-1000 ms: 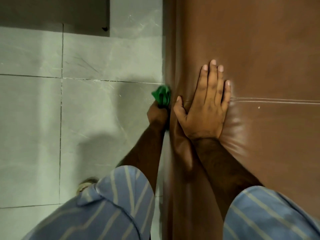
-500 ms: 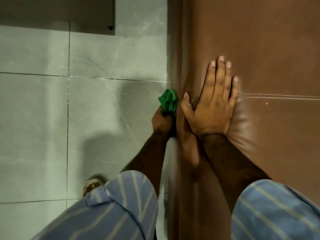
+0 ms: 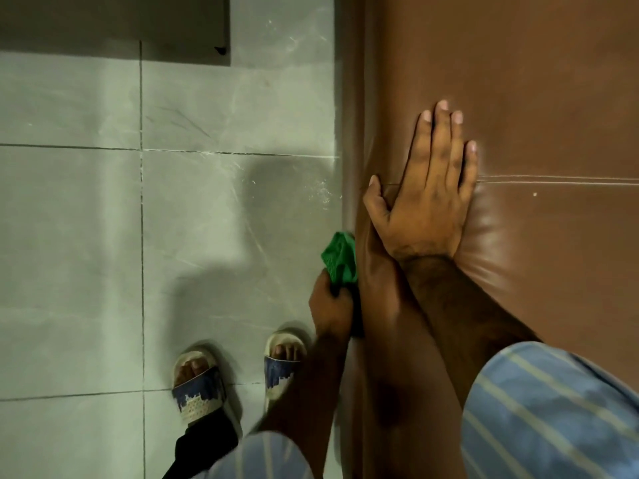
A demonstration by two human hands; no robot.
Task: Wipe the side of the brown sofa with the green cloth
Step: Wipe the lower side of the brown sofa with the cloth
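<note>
The brown leather sofa [image 3: 539, 98] fills the right half of the view, seen from above, with a stitched seam across its top. Its side face drops to the floor along the left edge. My left hand [image 3: 330, 305] grips the bunched green cloth [image 3: 340, 259] and presses it against that side face, below the top edge. My right hand [image 3: 428, 198] lies flat on the sofa's top, palm down, fingers together and pointing away from me. Most of the side face is hidden by the steep angle.
Grey floor tiles [image 3: 86, 236] with dark grout lines cover the left half. My two feet in slippers [image 3: 197, 385] stand on the tiles close to the sofa's side. A dark block [image 3: 114, 19] sits at the top left.
My left hand has drawn the green cloth back toward me along the sofa's side. The view has tilted down, so my feet now show. The right hand stays flat on the sofa.
</note>
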